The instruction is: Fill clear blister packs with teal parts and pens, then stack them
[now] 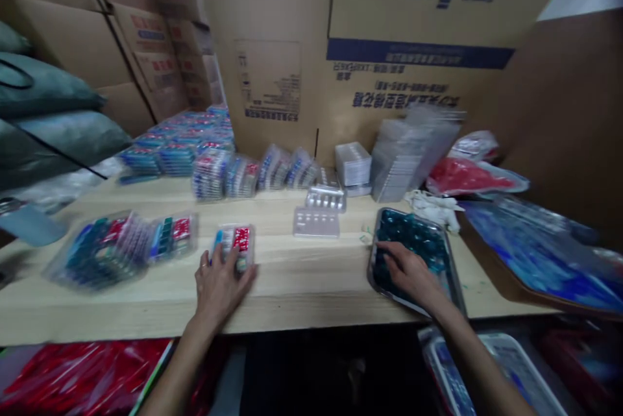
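My left hand (220,283) rests with spread fingers on the near part of a small clear blister pack (252,241), which shows red, white and blue pieces in its cells. The fingers cover part of this pack. My right hand (409,270) reaches over a dark-rimmed tray (457,280) filled with glossy dark teal pieces (409,231). Its fingers are stretched apart at the tray's left side, and I see nothing held between them. Two empty clear blister trays (316,222) lie between my hands, farther back.
Filled blister packs stand in rows (211,176) at the back and lie in a group (109,250) at left. Stacked empty blisters (403,159) stand before a large carton (282,7). A box of blue pieces (540,254) is at right; red pieces (82,377) lie below the table edge.
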The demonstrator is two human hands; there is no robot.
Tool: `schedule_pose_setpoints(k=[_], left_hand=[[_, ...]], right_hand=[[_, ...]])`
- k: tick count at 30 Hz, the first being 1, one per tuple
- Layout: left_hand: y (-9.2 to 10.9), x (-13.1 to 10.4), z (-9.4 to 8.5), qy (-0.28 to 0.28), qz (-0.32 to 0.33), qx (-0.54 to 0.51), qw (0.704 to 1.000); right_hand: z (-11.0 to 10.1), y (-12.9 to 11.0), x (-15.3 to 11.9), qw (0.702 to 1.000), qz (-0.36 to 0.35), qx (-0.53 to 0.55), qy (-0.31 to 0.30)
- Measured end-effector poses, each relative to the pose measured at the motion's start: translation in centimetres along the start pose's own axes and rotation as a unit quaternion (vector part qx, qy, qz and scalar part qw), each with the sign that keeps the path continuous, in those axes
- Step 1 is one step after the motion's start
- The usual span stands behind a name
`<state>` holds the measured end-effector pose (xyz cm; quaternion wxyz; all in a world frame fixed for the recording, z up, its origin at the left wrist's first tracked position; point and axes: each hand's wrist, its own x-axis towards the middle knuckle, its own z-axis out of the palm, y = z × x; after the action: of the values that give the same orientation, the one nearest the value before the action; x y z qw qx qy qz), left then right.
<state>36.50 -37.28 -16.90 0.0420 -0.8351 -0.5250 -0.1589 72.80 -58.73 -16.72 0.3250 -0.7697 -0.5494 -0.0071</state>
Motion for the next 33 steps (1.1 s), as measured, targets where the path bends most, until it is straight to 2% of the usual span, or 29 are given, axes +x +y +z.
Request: schedule_pose_setpoints(k=[4, 7, 10, 13, 16, 17, 19, 23, 24, 26, 27, 28, 29, 30, 32, 33], left_hand=[[1.9, 2.6, 1.0, -0.037, 0.007, 0.034, 0.999], [3.4, 4.8, 1.0, -0.028, 0.025, 0.054, 0.998], [7.6, 7.0, 1.1, -0.033, 0.138, 0.019, 0.99], [12.9, 10.0, 1.7, -0.111, 0.268, -0.049, 0.956], [16.5, 13.4, 2.6, -0.229, 0.311, -0.067, 0.92], [17.0, 14.3, 2.9, -0.254, 0.314, -0.065, 0.912], [17.1, 15.2, 3.3, -0.27, 0.316, -0.065, 0.907], [15.7, 14.3, 3.3, -0.238, 0.306, -0.086, 0.918], [15.4, 13.7, 3.0, -0.225, 0.293, -0.099, 0.924], [15.0, 12.5, 2.2, -0.181, 0.243, -0.155, 0.94], [15.0, 11.7, 1.8, -0.156, 0.204, -0.211, 0.943], [15.2, 10.9, 1.4, -0.135, 0.16, -0.29, 0.934], [15.5, 9.9, 1.0, -0.126, 0.112, -0.387, 0.907], [15.9, 8.9, 0.8, -0.13, 0.062, -0.49, 0.86], [17.0, 6.5, 1.0, -0.176, -0.035, -0.662, 0.728], [17.5, 5.4, 1.4, -0.209, -0.075, -0.711, 0.667]], right_hand=[[-1.4, 1.4, -1.6, 0.998, -0.005, 0.012, 0.054], [-1.5, 1.6, -2.3, 0.997, -0.01, 0.022, 0.076], [-0.7, 1.2, -2.4, 0.996, -0.005, 0.042, 0.081], [0.5, 0.1, -2.2, 0.994, -0.012, 0.086, 0.062], [1.4, -1.5, -2.1, 0.99, -0.026, 0.135, 0.031], [1.7, -2.0, -2.1, 0.988, -0.029, 0.152, 0.021], [2.3, -3.1, -2.3, 0.981, -0.032, 0.19, 0.007], [4.2, -5.2, -1.6, 0.956, -0.032, 0.289, -0.033], [4.9, -5.6, -1.1, 0.948, -0.007, 0.315, -0.045], [6.3, -6.4, 0.1, 0.926, 0.091, 0.362, -0.058], [7.0, -6.7, 0.7, 0.907, 0.148, 0.391, -0.058], [7.6, -7.0, 1.3, 0.881, 0.192, 0.429, -0.054], [8.0, -7.2, 1.8, 0.85, 0.214, 0.478, -0.048], [8.4, -7.4, 2.1, 0.814, 0.215, 0.537, -0.042], [8.7, -7.8, 2.4, 0.737, 0.185, 0.649, -0.037], [8.7, -7.9, 2.3, 0.704, 0.171, 0.687, -0.042]])
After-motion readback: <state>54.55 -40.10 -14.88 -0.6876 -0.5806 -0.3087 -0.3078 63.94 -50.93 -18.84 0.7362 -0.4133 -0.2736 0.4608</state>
